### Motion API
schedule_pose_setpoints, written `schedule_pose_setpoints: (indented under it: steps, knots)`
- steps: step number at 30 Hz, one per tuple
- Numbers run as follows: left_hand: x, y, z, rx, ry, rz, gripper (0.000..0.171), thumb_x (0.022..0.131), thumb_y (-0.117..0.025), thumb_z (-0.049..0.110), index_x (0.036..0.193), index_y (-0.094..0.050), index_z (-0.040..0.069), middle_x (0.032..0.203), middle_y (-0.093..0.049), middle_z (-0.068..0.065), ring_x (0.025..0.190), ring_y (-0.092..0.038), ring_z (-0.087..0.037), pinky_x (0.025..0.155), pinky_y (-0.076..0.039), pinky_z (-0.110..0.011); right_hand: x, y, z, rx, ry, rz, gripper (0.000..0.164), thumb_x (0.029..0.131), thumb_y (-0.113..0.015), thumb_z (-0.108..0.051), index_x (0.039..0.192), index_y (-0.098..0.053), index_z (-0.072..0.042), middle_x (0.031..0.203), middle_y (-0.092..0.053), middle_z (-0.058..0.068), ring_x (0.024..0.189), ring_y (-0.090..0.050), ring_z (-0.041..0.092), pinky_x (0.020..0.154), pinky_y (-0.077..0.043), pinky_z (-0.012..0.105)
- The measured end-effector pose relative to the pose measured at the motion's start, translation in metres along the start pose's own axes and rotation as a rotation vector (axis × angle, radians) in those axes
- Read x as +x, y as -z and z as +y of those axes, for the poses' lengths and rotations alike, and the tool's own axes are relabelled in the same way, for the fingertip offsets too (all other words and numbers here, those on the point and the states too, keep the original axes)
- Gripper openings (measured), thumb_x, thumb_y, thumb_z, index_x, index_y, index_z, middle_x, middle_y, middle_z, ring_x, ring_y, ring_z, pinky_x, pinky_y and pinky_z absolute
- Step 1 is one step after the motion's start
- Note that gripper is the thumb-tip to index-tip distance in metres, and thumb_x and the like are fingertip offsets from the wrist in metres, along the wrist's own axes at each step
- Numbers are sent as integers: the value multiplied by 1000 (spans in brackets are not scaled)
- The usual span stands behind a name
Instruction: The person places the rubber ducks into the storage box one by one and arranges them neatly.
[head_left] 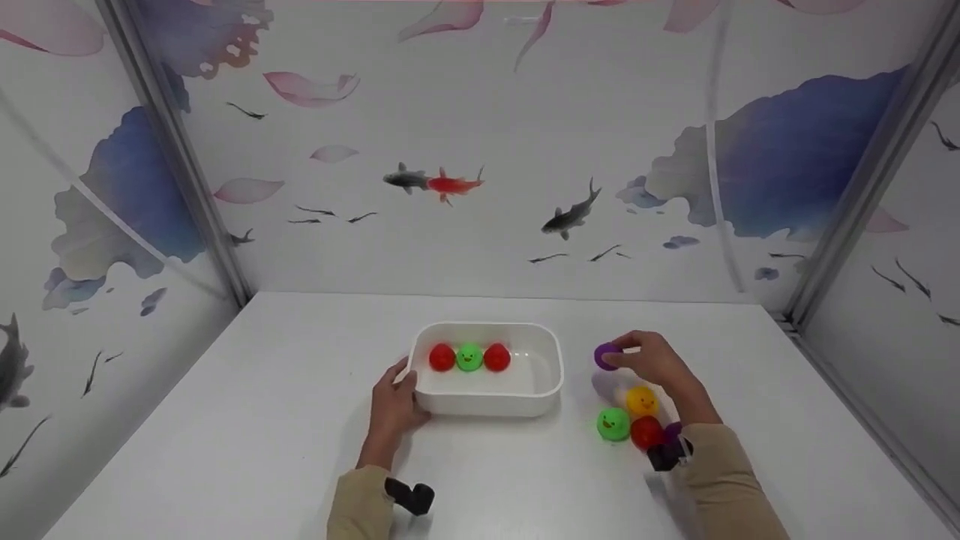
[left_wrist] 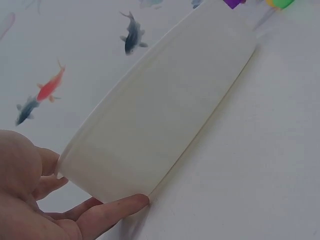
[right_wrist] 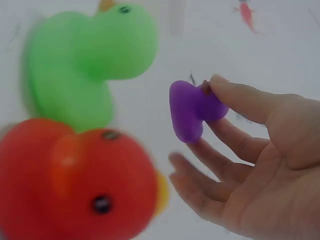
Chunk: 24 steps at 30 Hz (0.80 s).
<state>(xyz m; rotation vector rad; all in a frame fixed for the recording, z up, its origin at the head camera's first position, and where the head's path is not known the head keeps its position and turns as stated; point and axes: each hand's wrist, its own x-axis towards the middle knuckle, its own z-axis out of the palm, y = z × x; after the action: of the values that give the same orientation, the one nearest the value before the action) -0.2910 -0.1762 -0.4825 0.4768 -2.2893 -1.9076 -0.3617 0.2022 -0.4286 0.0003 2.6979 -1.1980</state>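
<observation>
White tabletop [head_left: 225, 435], left hand [head_left: 395, 403] gripping tub [head_left: 487, 404], purple duck [right_wrist: 185, 110] right of tub, pinched by right hand [head_left: 651, 361].

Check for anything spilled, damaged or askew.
Nothing looks spilled or damaged; the white container sits upright, its three toys in a row. Only oddity: a pale purplish patch below the purple toy in the right hand; shadow or image ghosting, can't tell.

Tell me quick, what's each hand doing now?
Left hand: holding one end of the white box.
Right hand: holding a purple toy duck.
</observation>
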Motion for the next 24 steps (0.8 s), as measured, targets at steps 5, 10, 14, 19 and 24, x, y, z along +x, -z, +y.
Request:
schedule_pose_setpoints:
  steps: [5, 10, 14, 19, 24]
  knots:
    - [-1, 0, -1, 11, -2, 12, 49, 107, -44, 24, 153, -38, 9, 150, -47, -27, 134, -52, -43, 86, -62, -50, 2, 0, -18, 25, 41, -3, 48, 94, -70, -30, 134, -56, -6, 138, -56, 21, 127, -53, 40, 113, -44, 58]
    - [1, -1, 0, 14, 11, 7, 50, 107, -44, 24, 154, -37, 9, 151, -46, -28, 135, -51, -43, 86, -61, -50, 4, -4, -35, 52, 67, -7, 48, 94, -70, -29, 134, -56, -6, 136, -58, 20, 125, -56, 37, 112, -46, 53]
    - [2, -1, 1, 17, 25, 8, 50, 107, -43, 24, 154, -37, 10, 151, -46, -27, 134, -52, -42, 87, -61, -49, 9, -11, -47, 46, 90, -22, 46, 96, -68, -28, 134, -57, -5, 137, -59, 19, 128, -57, 37, 114, -44, 56]
    - [2, 0, 0, 25, 20, 12, 50, 107, -43, 24, 154, -37, 10, 151, -46, -27, 135, -51, -42, 87, -61, -49, 12, -18, -62, 40, 147, -41, 43, 97, -66, -27, 133, -59, -4, 137, -60, 19, 128, -58, 37, 114, -43, 56]
    - [0, -1, 1, 29, 11, 8, 50, 107, -44, 23, 154, -37, 10, 152, -45, -27, 136, -50, -43, 88, -60, -50, 16, -27, -72, 33, 192, -47, 40, 98, -65, -22, 132, -60, -2, 136, -60, 21, 129, -57, 37, 112, -46, 53]
